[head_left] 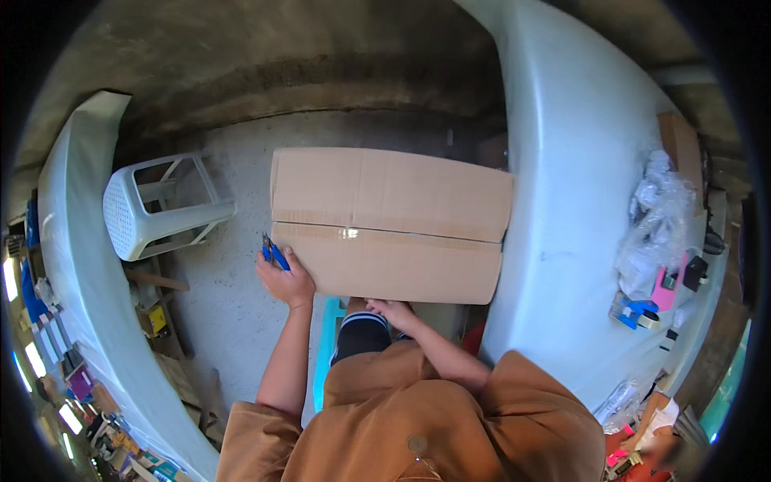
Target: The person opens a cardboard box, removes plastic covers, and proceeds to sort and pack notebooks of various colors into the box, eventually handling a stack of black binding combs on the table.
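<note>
A closed brown cardboard box [385,269] lies in front of me, its two top flaps meeting along a seam with shiny tape over part of it. At the box's near left corner, my left hand [287,281] is closed around blue-handled cutters [277,255], jaws pointing away from me. The hand's edge is against or very close to the cardboard. My right hand [393,312] is at the middle of the near side, fingers curled at the lower edge and partly hidden; it appears to grip the box there.
A white plastic stool [165,205] lies tipped over at the left. Pale covered tables [554,201] flank me; the right one carries crumpled clear plastic [654,217] and a blue tape dispenser [634,312]. A turquoise stool edge [325,345] shows beneath me. Another person [654,430] is at the lower right.
</note>
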The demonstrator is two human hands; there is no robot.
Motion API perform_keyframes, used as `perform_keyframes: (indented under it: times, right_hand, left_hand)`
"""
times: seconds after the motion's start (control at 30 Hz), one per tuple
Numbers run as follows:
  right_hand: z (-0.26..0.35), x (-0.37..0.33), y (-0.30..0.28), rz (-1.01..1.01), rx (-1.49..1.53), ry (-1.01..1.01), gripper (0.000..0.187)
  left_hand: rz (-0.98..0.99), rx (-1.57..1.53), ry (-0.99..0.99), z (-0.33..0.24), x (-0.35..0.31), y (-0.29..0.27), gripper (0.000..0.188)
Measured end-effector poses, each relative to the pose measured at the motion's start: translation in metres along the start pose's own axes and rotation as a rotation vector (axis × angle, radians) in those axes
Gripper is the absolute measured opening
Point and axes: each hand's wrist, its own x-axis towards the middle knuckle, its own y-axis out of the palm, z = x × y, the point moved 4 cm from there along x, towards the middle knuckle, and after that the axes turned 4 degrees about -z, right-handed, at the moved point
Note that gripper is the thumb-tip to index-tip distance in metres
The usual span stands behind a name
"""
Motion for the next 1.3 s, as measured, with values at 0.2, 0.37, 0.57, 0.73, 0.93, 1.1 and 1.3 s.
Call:
perform_keyframes:
  times: [0.2, 0.37, 0.57, 0.73, 0.93, 1.1, 1.3]
  right_hand:
    - [0.128, -0.100, -0.023, -0.283, -0.250, -0.388, 0.019]
    - [0.219, -0.077, -0.059, -0.520, -0.751, -0.742, 0.021]
    - [0.305, 0.005, 0.013, -0.235, -1.131, -0.955, 0.036]
    - [0.326, 0.073, 0.067, -0.028, -1.469, -1.080, 0.043]
    - [0.348, 0.107, 0.101, 0.186, -1.832, -1.093, 0.029]
    - [0.350, 0.113, 0.114, 0.189, -1.968, -0.780, 0.022]
    - [0.348, 0.120, 0.113, 0.193, -2.081, -0.607, 0.021]
  left_hand:
    - [0.034, 0.046, -0.055, -0.004, 0.005, -0.002, 0.056]
    - [0.011, 0.093, -0.102, -0.002, 0.007, 0.001, 0.055]
    - [0.049, 0.067, -0.069, -0.004, 0.009, -0.007, 0.056]
    - [0.127, 0.076, -0.087, -0.009, 0.014, -0.011, 0.056]
    - [0.374, -0.108, -0.059, 0.015, 0.037, -0.018, 0.054]
    - [0.803, -0.262, -0.129, 0.018, 0.098, -0.046, 0.045]
    - [1.085, -0.013, 0.193, -0.007, 0.137, -0.043, 0.039]
